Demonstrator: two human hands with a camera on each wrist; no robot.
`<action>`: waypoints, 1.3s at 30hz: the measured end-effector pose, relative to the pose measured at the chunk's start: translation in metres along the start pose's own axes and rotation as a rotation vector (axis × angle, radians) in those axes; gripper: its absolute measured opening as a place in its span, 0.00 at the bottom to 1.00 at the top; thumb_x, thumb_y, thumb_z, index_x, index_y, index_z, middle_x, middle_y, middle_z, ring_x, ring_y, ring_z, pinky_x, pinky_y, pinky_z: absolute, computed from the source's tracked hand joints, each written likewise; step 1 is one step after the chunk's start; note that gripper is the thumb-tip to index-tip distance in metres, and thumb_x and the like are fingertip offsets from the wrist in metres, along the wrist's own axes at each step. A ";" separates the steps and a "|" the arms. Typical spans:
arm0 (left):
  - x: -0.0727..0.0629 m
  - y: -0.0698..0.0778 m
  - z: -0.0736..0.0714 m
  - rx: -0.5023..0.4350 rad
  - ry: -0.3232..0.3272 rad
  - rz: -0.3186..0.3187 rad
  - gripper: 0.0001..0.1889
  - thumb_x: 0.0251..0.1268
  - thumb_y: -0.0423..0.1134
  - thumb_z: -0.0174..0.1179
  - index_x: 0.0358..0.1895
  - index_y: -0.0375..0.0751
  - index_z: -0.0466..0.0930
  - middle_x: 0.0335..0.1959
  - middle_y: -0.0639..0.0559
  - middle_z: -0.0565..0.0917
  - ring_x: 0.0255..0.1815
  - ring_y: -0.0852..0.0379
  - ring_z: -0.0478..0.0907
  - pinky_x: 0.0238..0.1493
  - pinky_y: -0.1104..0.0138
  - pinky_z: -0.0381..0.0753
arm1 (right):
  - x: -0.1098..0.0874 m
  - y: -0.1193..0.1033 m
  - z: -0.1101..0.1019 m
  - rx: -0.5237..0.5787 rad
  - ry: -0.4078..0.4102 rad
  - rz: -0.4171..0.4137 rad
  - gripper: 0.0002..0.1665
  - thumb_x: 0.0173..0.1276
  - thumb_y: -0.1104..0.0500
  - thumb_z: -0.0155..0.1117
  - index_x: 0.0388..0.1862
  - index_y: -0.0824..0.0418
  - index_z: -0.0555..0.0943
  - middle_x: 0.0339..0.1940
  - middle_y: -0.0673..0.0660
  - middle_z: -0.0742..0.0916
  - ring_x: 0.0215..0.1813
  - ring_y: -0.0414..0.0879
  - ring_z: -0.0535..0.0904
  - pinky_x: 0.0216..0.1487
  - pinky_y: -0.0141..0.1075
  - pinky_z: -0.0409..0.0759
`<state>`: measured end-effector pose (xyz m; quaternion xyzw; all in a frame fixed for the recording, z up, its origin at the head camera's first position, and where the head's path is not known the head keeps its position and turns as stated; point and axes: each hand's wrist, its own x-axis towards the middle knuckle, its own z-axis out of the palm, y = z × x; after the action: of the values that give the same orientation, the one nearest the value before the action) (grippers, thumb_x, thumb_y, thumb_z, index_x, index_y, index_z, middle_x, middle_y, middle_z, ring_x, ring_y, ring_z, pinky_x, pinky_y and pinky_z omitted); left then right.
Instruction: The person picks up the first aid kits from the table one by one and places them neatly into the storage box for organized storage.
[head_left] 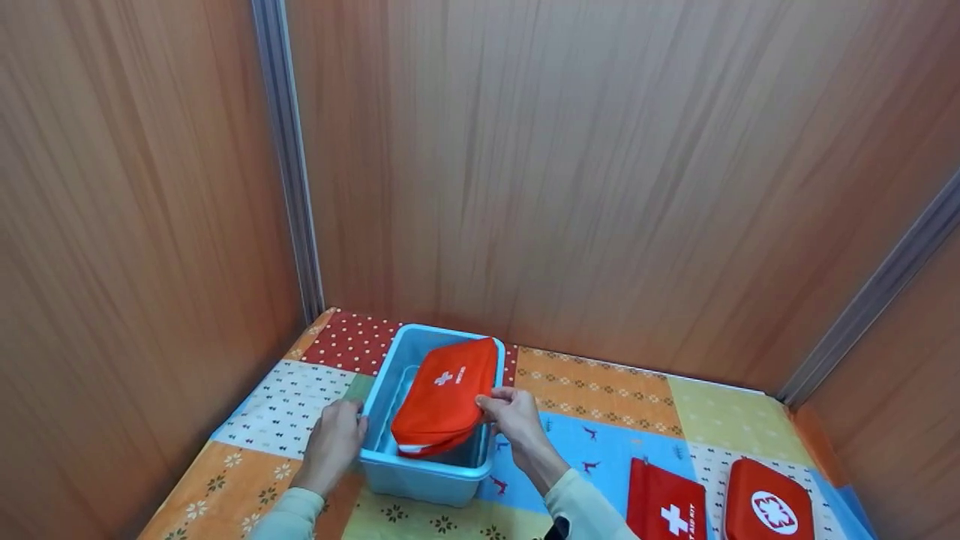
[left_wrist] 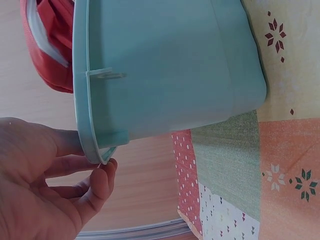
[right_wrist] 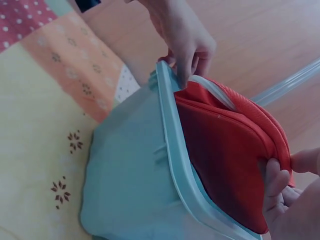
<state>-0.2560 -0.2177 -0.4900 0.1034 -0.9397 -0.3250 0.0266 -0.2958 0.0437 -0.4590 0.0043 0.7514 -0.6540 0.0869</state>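
A light blue plastic bin point(head_left: 424, 480) stands on the patchwork cloth. My left hand point(head_left: 335, 437) grips its left rim near the front corner; in the left wrist view the thumb and fingers point(left_wrist: 100, 187) close over that rim. An orange-red first aid pouch point(head_left: 450, 390) with a white cross lies tilted partly inside the bin, its right side up at the rim. My right hand point(head_left: 517, 420) pinches the pouch's right edge between thumb and fingers. From the right wrist view, the pouch point(right_wrist: 225, 165) shows its zipped side and a pale strip at its opening.
To the right lie a flat red first aid pouch point(head_left: 664, 499) and a red case point(head_left: 769, 502) with a round white emblem. Wood-look panels point(head_left: 585, 187) rise behind and on both sides of the cloth-covered table point(head_left: 600, 382).
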 end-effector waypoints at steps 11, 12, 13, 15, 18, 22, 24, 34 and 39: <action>-0.002 0.002 -0.001 -0.010 0.019 -0.007 0.16 0.67 0.33 0.60 0.54 0.28 0.77 0.35 0.42 0.79 0.42 0.46 0.81 0.39 0.59 0.85 | 0.008 0.000 0.021 -0.035 0.004 0.009 0.12 0.69 0.59 0.63 0.45 0.67 0.81 0.28 0.57 0.87 0.25 0.42 0.80 0.25 0.29 0.76; -0.002 0.002 0.000 -0.009 0.019 -0.010 0.16 0.67 0.33 0.60 0.55 0.28 0.77 0.36 0.42 0.79 0.43 0.45 0.81 0.40 0.59 0.85 | 0.008 -0.001 0.023 -0.038 0.003 0.011 0.11 0.69 0.60 0.62 0.44 0.67 0.81 0.28 0.57 0.87 0.25 0.42 0.79 0.25 0.29 0.76; -0.002 0.002 0.000 -0.009 0.020 -0.014 0.16 0.67 0.33 0.60 0.55 0.28 0.77 0.36 0.42 0.80 0.44 0.45 0.81 0.40 0.59 0.85 | 0.009 -0.001 0.024 -0.043 0.004 0.014 0.10 0.70 0.60 0.62 0.43 0.67 0.81 0.28 0.57 0.87 0.25 0.42 0.79 0.25 0.29 0.76; -0.002 0.002 0.001 -0.001 0.018 -0.018 0.17 0.68 0.33 0.60 0.56 0.28 0.76 0.38 0.41 0.80 0.44 0.45 0.81 0.42 0.58 0.85 | 0.011 -0.001 0.027 -0.056 0.004 0.014 0.09 0.69 0.60 0.62 0.42 0.67 0.82 0.27 0.57 0.87 0.24 0.42 0.79 0.25 0.28 0.76; -0.001 0.001 0.001 -0.001 0.019 -0.018 0.17 0.68 0.34 0.60 0.56 0.28 0.76 0.40 0.40 0.80 0.45 0.44 0.81 0.42 0.58 0.85 | 0.013 -0.001 0.031 -0.085 0.006 0.017 0.08 0.69 0.61 0.62 0.40 0.66 0.82 0.26 0.57 0.86 0.24 0.43 0.78 0.25 0.29 0.77; -0.001 0.000 0.002 -0.023 0.025 -0.011 0.16 0.67 0.33 0.61 0.55 0.28 0.76 0.39 0.41 0.81 0.45 0.45 0.81 0.39 0.60 0.85 | 0.015 0.002 0.033 -0.121 0.004 0.018 0.08 0.69 0.61 0.62 0.38 0.66 0.83 0.25 0.56 0.85 0.23 0.45 0.79 0.25 0.30 0.79; -0.002 0.000 0.002 -0.031 0.029 -0.004 0.16 0.67 0.33 0.61 0.55 0.28 0.76 0.39 0.41 0.81 0.45 0.45 0.81 0.38 0.62 0.84 | 0.017 0.005 0.035 -0.138 0.007 0.020 0.07 0.69 0.61 0.62 0.37 0.66 0.83 0.24 0.56 0.85 0.23 0.46 0.79 0.25 0.31 0.79; -0.005 0.000 0.003 -0.025 0.056 0.024 0.16 0.67 0.33 0.61 0.54 0.28 0.77 0.37 0.42 0.80 0.43 0.48 0.81 0.36 0.63 0.84 | 0.017 0.012 0.038 -0.188 -0.036 0.033 0.09 0.68 0.62 0.64 0.43 0.66 0.80 0.30 0.59 0.86 0.25 0.44 0.79 0.23 0.28 0.77; -0.004 0.000 0.003 -0.016 0.065 0.018 0.18 0.67 0.33 0.60 0.57 0.26 0.75 0.42 0.40 0.81 0.43 0.49 0.80 0.37 0.61 0.83 | 0.016 0.011 0.038 -0.184 0.000 -0.024 0.10 0.66 0.64 0.64 0.45 0.67 0.80 0.33 0.61 0.87 0.29 0.47 0.82 0.23 0.29 0.79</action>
<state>-0.2529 -0.2152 -0.4917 0.1052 -0.9365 -0.3288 0.0609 -0.3049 0.0064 -0.4771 -0.0126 0.8084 -0.5832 0.0790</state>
